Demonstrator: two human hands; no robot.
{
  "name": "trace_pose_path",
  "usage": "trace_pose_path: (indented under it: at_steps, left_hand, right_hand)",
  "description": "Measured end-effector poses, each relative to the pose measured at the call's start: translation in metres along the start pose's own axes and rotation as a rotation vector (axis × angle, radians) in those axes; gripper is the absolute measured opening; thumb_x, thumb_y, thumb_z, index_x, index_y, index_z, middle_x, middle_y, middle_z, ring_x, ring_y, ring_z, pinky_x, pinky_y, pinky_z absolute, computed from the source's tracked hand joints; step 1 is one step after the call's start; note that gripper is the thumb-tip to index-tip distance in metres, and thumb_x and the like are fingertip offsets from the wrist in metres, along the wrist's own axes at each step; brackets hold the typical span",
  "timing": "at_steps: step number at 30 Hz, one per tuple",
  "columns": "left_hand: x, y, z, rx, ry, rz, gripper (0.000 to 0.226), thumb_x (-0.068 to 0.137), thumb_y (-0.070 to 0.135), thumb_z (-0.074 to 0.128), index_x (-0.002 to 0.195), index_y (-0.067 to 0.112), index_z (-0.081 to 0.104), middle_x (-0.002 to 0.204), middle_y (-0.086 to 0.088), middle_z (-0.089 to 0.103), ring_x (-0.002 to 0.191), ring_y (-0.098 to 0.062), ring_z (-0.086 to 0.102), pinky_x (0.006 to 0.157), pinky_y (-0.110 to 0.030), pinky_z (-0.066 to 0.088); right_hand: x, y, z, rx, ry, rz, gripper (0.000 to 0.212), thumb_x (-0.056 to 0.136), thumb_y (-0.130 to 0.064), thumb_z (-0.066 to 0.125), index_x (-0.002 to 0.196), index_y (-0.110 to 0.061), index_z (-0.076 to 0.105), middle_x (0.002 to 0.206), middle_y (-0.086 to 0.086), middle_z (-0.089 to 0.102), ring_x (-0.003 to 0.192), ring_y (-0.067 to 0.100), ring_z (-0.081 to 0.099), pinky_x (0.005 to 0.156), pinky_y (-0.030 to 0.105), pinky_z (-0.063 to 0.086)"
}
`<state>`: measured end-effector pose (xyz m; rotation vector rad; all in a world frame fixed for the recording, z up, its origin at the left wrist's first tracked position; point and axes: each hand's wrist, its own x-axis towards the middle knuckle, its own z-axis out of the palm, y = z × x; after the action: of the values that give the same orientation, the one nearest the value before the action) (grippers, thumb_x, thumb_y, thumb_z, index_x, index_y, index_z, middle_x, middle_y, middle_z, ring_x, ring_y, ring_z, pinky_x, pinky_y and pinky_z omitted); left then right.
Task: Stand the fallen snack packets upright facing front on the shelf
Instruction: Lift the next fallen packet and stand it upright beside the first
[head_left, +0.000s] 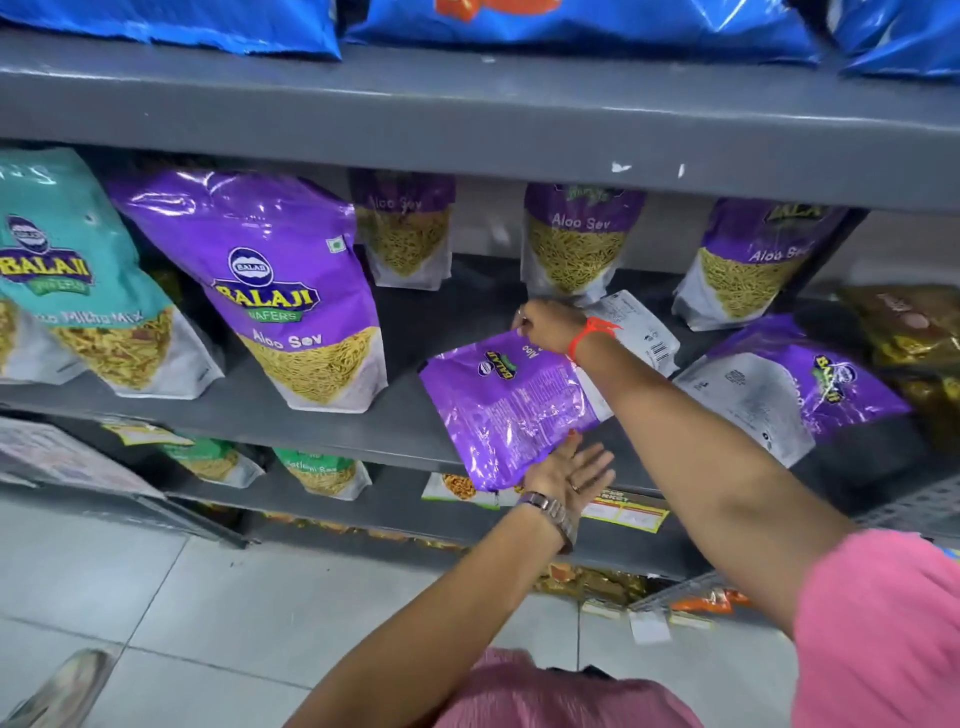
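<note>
Fallen purple packet (511, 410) gripped at the shelf (363, 415) front.

Lying back side up, tilted, lower corner overhanging the shelf edge. Pinched at the far top edge by the right hand (545, 325), fingers closed on it; propped from beneath at the near corner by the left hand (571, 475), palm up, fingers spread flat. Just right, another purple packet (795, 387) lying flat. Behind and left, several packets standing upright, fronts showing.

Purple Aloo Sev packet (511, 410) tilted, back showing, overhanging grey shelf (363, 421) edge.
</note>
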<state>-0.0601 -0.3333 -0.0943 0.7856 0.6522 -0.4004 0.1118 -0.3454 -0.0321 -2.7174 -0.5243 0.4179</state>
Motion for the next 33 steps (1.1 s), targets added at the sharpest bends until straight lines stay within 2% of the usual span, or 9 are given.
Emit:
trace_pose_path:
  at_steps: [4,8,11,16,19,22,24,28,33]
  left_hand:
    - [0.004,0.002,-0.006,-0.006,0.063,0.038,0.036,0.09,0.013,0.041,0.124,-0.001,0.046,0.115,-0.017,0.064,0.118,-0.031,0.054,0.102,-0.04,0.045]
    - [0.001,0.022,-0.01,0.018,0.184,0.183,0.025,0.09,0.001,0.037,0.072,0.003,0.054,0.054,-0.002,0.067,0.055,-0.017,0.067,0.053,-0.028,0.053]
    - [0.002,0.045,-0.017,0.008,0.275,0.402,0.03,0.089,-0.003,0.038,0.063,0.011,0.046,0.034,0.007,0.061,0.034,-0.006,0.058,0.036,-0.019,0.048]
    - [-0.004,0.099,-0.03,0.11,0.375,0.782,0.023,0.088,-0.002,0.041,0.068,0.006,0.05,0.062,-0.002,0.051,0.042,0.002,0.054,0.05,-0.019,0.05]
    - [-0.005,0.128,-0.034,0.148,0.407,0.947,0.012,0.086,0.003,0.046,0.088,-0.006,0.055,0.073,-0.004,0.05,0.053,-0.002,0.05,0.055,-0.021,0.049]
    - [-0.008,0.151,-0.028,0.239,0.413,1.069,0.017,0.083,0.009,0.051,0.089,-0.005,0.058,0.079,-0.01,0.053,0.074,-0.02,0.047,0.073,-0.037,0.043]
    - [-0.011,0.164,-0.022,0.321,0.42,1.112,0.016,0.084,0.003,0.051,0.09,-0.01,0.059,0.079,-0.02,0.057,0.077,-0.021,0.046,0.074,-0.032,0.039]
    - [-0.016,0.176,-0.021,0.503,0.42,1.185,0.02,0.087,0.004,0.049,0.094,-0.011,0.059,0.097,-0.029,0.065,0.083,-0.017,0.049,0.062,-0.002,0.036]
    - [-0.012,0.181,-0.023,0.568,0.43,1.184,0.022,0.087,0.007,0.049,0.097,-0.01,0.059,0.101,-0.027,0.066,0.086,-0.018,0.051,0.065,-0.014,0.034]
  right_hand:
    - [0.003,0.004,-0.007,0.131,0.011,0.007,0.023,0.086,-0.011,0.053,0.104,-0.01,0.067,0.114,0.012,0.068,0.107,0.028,0.061,0.081,0.023,0.04]
    - [-0.006,0.008,-0.022,0.292,0.135,-0.027,0.021,0.087,-0.01,0.057,0.103,-0.003,0.068,0.114,0.013,0.068,0.109,0.026,0.06,0.087,0.022,0.039]
    - [-0.009,0.006,-0.038,0.458,0.288,-0.02,0.02,0.087,-0.011,0.057,0.101,-0.001,0.067,0.112,0.016,0.068,0.1,0.023,0.06,0.081,0.021,0.038]
    - [-0.02,0.004,-0.061,0.747,0.564,-0.045,0.022,0.086,-0.003,0.057,0.104,0.007,0.064,0.093,0.008,0.07,0.059,-0.021,0.052,0.066,0.003,0.038]
    - [-0.029,0.013,-0.051,0.881,0.68,-0.005,0.017,0.084,0.002,0.057,0.098,0.007,0.065,0.066,-0.022,0.066,0.055,-0.02,0.053,0.066,0.0,0.039]
    - [-0.046,0.016,-0.036,1.095,0.769,0.031,0.012,0.085,0.005,0.054,0.082,0.003,0.065,0.073,-0.012,0.067,0.061,-0.016,0.055,0.069,0.004,0.041]
    - [-0.058,0.011,-0.028,1.29,0.72,0.106,0.023,0.088,0.002,0.052,0.073,-0.014,0.059,0.057,-0.019,0.065,0.059,-0.009,0.053,0.061,0.01,0.041]
    - [-0.069,0.007,-0.008,1.509,0.702,0.195,0.021,0.09,-0.007,0.052,0.076,-0.022,0.056,0.077,-0.005,0.058,0.072,0.006,0.052,0.071,0.025,0.044]
    - [-0.073,0.004,0.001,1.529,0.748,0.218,0.017,0.091,-0.01,0.052,0.08,-0.022,0.057,0.081,-0.005,0.059,0.077,0.008,0.054,0.086,0.036,0.044]
